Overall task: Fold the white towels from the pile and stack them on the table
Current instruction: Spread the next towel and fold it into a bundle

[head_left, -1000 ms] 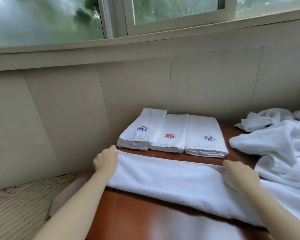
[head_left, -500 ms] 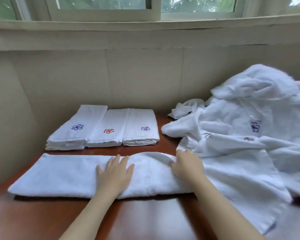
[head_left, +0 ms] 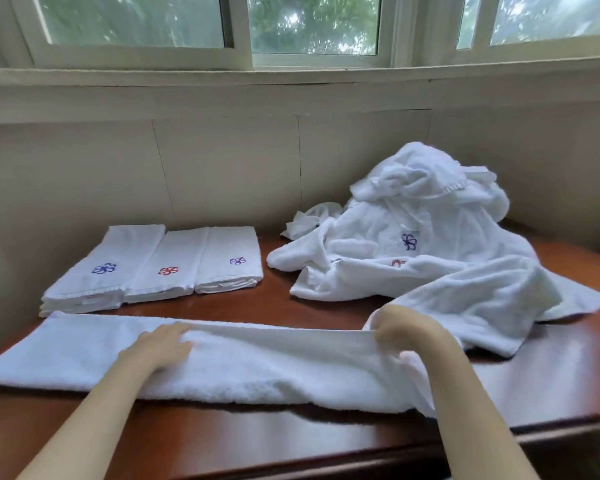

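A long white towel (head_left: 257,368), folded lengthwise into a strip, lies across the front of the brown table (head_left: 291,441). My left hand (head_left: 160,348) rests flat on the strip left of its middle, fingers together. At the strip's right end my right hand (head_left: 406,330) is closed on the towel and lifts that end slightly. Three folded white towels (head_left: 160,268) with blue, red and purple flower marks sit side by side at the back left. A heap of loose white towels (head_left: 430,244) fills the back right.
A tiled wall (head_left: 222,168) with a window sill above runs behind the table. The table's front edge (head_left: 361,455) lies close below my forearms. Bare wood shows between the folded towels and the strip.
My right hand has slid right along the strip to its end and closed on it. My left hand stays flat on the towel. The view has turned further right.
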